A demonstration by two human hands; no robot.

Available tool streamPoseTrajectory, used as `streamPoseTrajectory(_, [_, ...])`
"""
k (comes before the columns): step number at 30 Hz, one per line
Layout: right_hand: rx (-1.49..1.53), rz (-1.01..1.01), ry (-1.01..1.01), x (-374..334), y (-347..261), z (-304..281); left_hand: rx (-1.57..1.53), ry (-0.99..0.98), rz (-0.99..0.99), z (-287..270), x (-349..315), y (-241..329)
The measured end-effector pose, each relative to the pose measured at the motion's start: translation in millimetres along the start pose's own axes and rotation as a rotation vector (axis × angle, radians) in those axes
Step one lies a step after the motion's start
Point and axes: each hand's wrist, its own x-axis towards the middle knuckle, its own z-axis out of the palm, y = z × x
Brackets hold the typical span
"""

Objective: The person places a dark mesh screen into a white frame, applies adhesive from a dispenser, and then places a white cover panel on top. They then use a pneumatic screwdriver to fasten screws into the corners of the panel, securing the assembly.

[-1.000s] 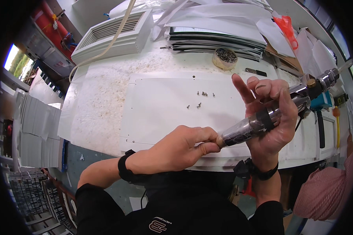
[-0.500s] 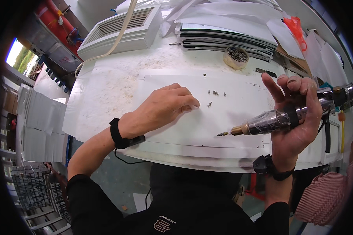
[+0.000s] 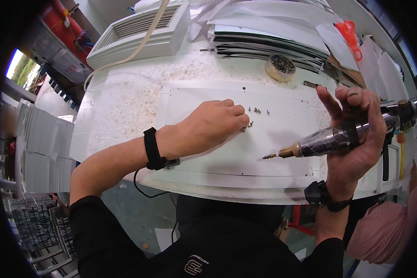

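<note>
The small screws lie loose on the white panel, just beyond my left hand's fingertips, with one right beside them. My left hand is curled narrow, fingers bent down to the panel; I cannot tell whether it pinches a screw. My right hand grips the power screwdriver across the palm, some fingers raised, its bit pointing left over the panel, near the screws.

left grip: underside hidden | power driver: rear cut off
</note>
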Motion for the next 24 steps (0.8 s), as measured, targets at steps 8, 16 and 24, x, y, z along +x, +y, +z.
streamPoseTrajectory(8, [0.050,-0.015,0.003,9.0,7.6,7.6,0.107,0.037,0.045,8.8,-1.6,-1.9])
streamPoseTrajectory(16, [0.120,0.007,-0.053,22.5,7.0,31.1,-0.795,0.027,-0.503,-30.7,-43.4,31.4])
streamPoseTrajectory(24, [0.234,0.028,-0.292,52.9,28.1,87.6,-1.401,0.346,-0.646,-29.3,-90.5,26.8])
